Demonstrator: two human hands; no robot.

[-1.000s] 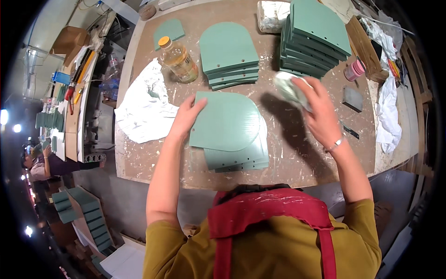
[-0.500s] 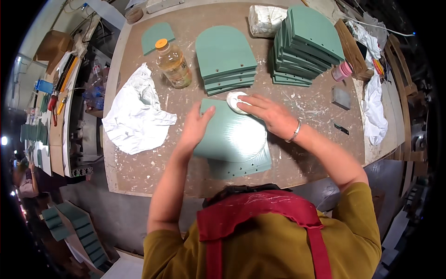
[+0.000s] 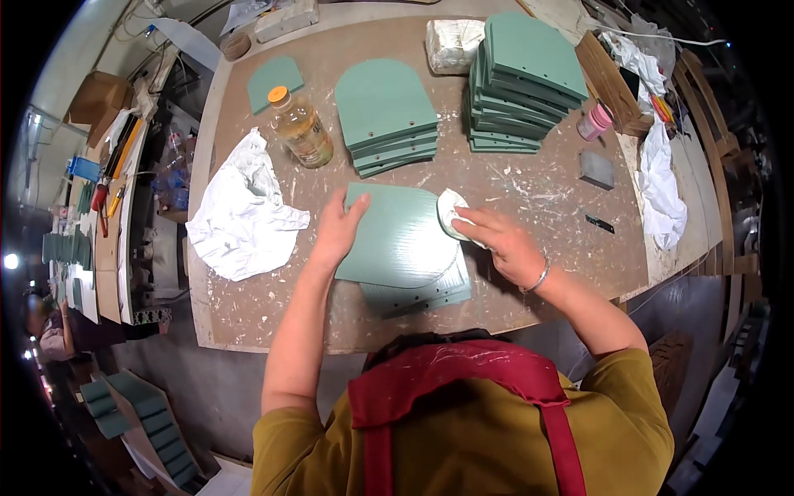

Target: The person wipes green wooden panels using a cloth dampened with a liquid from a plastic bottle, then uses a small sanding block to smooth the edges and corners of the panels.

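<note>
A glossy green panel (image 3: 389, 236) with rounded corners lies before me, partly over another green panel (image 3: 422, 302) with small holes along its near edge. My left hand (image 3: 335, 227) grips the upper panel's left edge, thumb on top; its other fingers are partly hidden. In my right hand (image 3: 509, 248) is a wadded white cloth (image 3: 452, 217), pressed at the panel's far right edge. Beyond lies a short stack of green panels (image 3: 387, 99) with rounded far ends. To its left stands a clear bottle (image 3: 302, 132) of yellowish liquid with an orange cap.
A taller stack of green panels (image 3: 529, 62) rises at the back right beside a white wrapped block (image 3: 453, 48). A crumpled white cloth (image 3: 248, 215) lies left. Toward the right are a pink jar (image 3: 594, 122), a grey block (image 3: 596, 169) and a small black strip (image 3: 600, 224).
My right hand has moved right and nearer with the cloth, from the panel's far edge to its right corner. My left hand keeps its place on the panel; the whole view has shifted slightly.
</note>
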